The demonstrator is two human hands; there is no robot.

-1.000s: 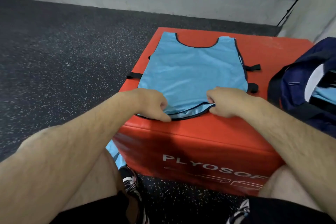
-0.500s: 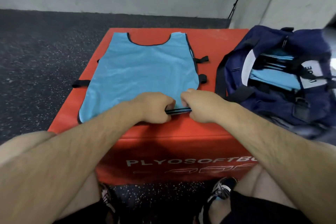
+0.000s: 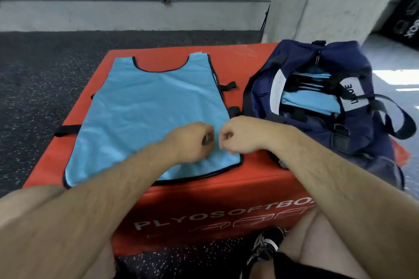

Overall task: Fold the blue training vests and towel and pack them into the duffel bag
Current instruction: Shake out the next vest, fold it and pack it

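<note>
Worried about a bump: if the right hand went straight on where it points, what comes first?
Likely the left hand, close beside it over the light blue training vest; depth unclear.

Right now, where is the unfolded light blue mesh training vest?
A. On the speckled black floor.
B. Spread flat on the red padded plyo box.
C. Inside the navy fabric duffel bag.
B: the light blue vest lies spread on the red plyo box, left of the navy duffel bag.

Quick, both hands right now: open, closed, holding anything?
Left hand: fingers curled over the light blue fabric training vest; grip cannot be told.
Right hand: fingers curled over the same vest; grip cannot be told.
</note>
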